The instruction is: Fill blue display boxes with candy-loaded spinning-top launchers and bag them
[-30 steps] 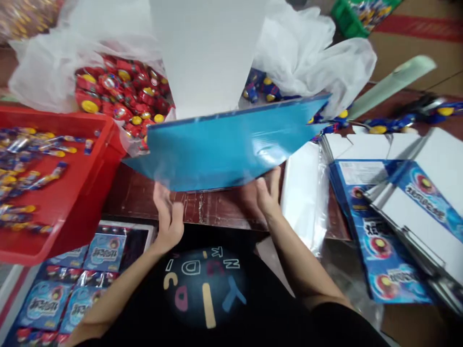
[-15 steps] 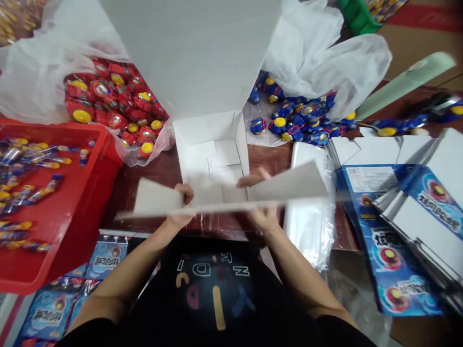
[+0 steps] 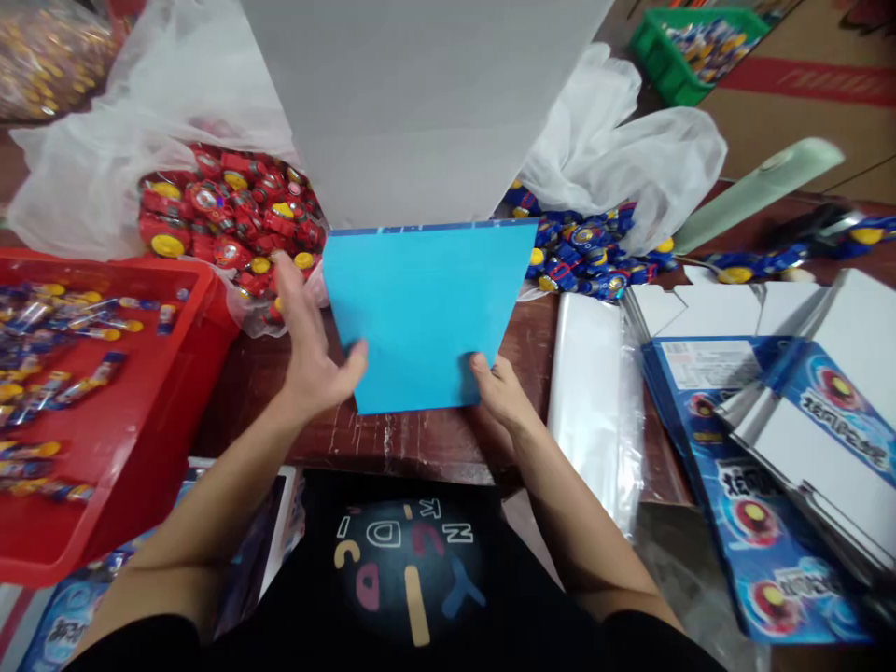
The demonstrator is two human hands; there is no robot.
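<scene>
A cardboard box point(image 3: 427, 317) stands in front of me on the brown table, its bright blue front panel towards me and its tall grey-white lid flap point(image 3: 434, 112) raised behind. My left hand point(image 3: 313, 359) is open at the box's left side, fingers spread and pointing away, the thumb by the panel's edge. At the lower right corner, my right hand point(image 3: 502, 387) has its thumb on the blue panel and its other fingers around the side. The box's inside is hidden.
Red toys point(image 3: 238, 210) in a white plastic bag lie behind left, blue toys point(image 3: 588, 243) behind right. A red bin point(image 3: 154, 411) of small blue-and-yellow pieces stands left. Clear plastic sleeves point(image 3: 588, 401) and flattened printed boxes point(image 3: 756, 523) lie right. A green crate point(image 3: 672, 70) sits far right.
The front panel with its side flaps, held spread out half a second ago, is now folded up against the box, showing blue. My left hand has let go and opened; my right remains at the box.
</scene>
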